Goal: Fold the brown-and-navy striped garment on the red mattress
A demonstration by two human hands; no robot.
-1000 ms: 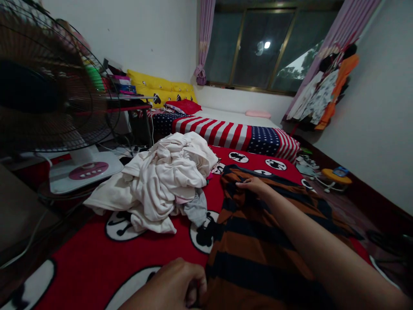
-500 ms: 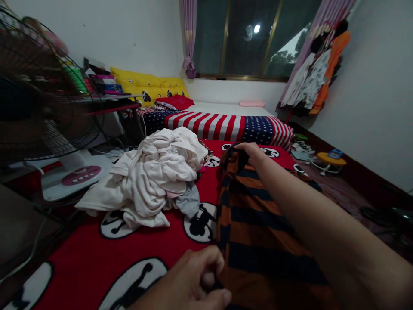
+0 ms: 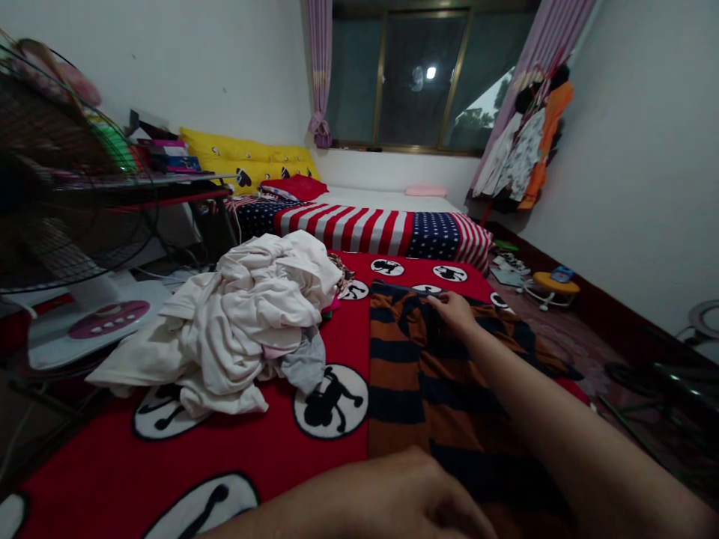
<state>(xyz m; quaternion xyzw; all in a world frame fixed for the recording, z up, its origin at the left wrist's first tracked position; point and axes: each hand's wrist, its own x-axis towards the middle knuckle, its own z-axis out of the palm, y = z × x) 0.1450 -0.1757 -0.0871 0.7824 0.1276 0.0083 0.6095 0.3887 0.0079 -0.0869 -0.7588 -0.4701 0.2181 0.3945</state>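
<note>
A shirt [image 3: 396,382] with wide brown and dark navy stripes lies spread on the red blanket, its far end by the collar. Thumb and fingers of my right hand [image 3: 452,311] are closed on the cloth near that collar. Low in the view, my left hand [image 3: 393,498] is over the near part of the shirt, fingers curled down on the cloth, their tips partly cut off by the frame edge. To the left sits a heaped pile of white clothes [image 3: 252,299], with a grey piece [image 3: 306,363] at its right side.
The red blanket [image 3: 331,475] has white ovals with black figures. A fan [image 3: 95,314] stands at left beside a cluttered table [image 3: 168,180]. Behind is a bed with a flag-pattern cover [image 3: 348,224]. At right are a yellow stool [image 3: 556,283] and hanging clothes [image 3: 522,150].
The shirt's bunched left edge now lies flatter and further left. My right hand has come down from the raised cloth, and my left hand has shifted right. The view has turned slightly.
</note>
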